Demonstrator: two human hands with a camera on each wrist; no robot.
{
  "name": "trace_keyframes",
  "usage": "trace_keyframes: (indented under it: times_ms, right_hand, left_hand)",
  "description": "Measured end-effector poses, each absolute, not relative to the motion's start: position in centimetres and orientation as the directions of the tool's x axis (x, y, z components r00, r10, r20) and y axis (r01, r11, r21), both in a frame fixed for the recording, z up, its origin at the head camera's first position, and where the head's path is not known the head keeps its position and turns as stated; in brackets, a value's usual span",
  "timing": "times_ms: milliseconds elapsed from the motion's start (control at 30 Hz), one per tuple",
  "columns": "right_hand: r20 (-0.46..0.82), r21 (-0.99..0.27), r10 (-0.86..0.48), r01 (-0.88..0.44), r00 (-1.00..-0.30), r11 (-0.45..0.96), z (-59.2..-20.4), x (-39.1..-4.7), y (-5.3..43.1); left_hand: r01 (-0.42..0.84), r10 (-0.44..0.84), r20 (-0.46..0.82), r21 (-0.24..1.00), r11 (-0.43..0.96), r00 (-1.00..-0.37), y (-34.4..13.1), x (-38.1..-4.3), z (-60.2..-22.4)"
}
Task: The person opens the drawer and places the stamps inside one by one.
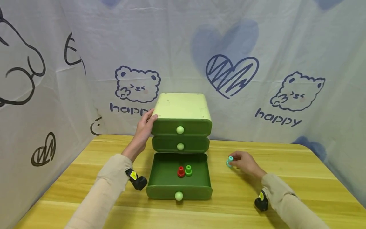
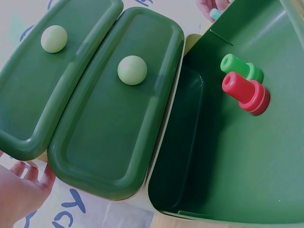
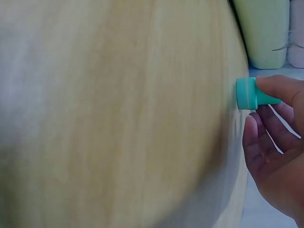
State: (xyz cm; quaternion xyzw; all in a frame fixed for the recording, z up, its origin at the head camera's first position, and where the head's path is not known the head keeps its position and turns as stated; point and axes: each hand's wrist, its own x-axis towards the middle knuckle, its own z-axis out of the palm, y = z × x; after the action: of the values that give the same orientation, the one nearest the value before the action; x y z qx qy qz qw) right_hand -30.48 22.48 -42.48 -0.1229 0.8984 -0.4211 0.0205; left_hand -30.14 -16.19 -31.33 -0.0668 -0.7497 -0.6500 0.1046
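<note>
A green drawer cabinet (image 1: 181, 106) with a pale top stands mid-table, its bottom drawer (image 1: 160, 178) pulled out. In that drawer a red peg-like piece (image 1: 181, 172) and a green one (image 1: 188, 170) stand side by side, each with a wide base and narrow neck. My left hand (image 1: 144, 128) rests against the cabinet's upper left side, fingers extended along it. To the right of the cabinet, my right hand (image 1: 245, 162) pinches a teal peg-like piece (image 3: 247, 93) between thumb and fingers. Its base is right at the tabletop in the right wrist view.
The two upper drawers (image 1: 166, 144) are closed, each with a round pale knob (image 1: 180, 129). The wooden table (image 1: 237, 203) extends around the cabinet. Behind it hangs a white curtain (image 1: 177, 47) with printed bears and hearts.
</note>
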Motion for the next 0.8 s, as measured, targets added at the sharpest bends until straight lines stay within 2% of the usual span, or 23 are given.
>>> trace_keyframes:
  times_ms: [367,800]
  right_hand:
    - [0.057,-0.751,-0.234,-0.196,-0.971,0.631,-42.0,-30.3,22.4]
    - [0.104,-0.681,-0.284,-0.277,-0.953,0.678,-41.0,-30.3,21.3]
  left_hand:
    - [0.235,-0.038,0.242,0.963,0.134,-0.969,-16.2,-30.1,-31.4]
    - [0.237,-0.037,0.244,0.961,0.142,-0.969,-16.2,-30.1,-31.3]
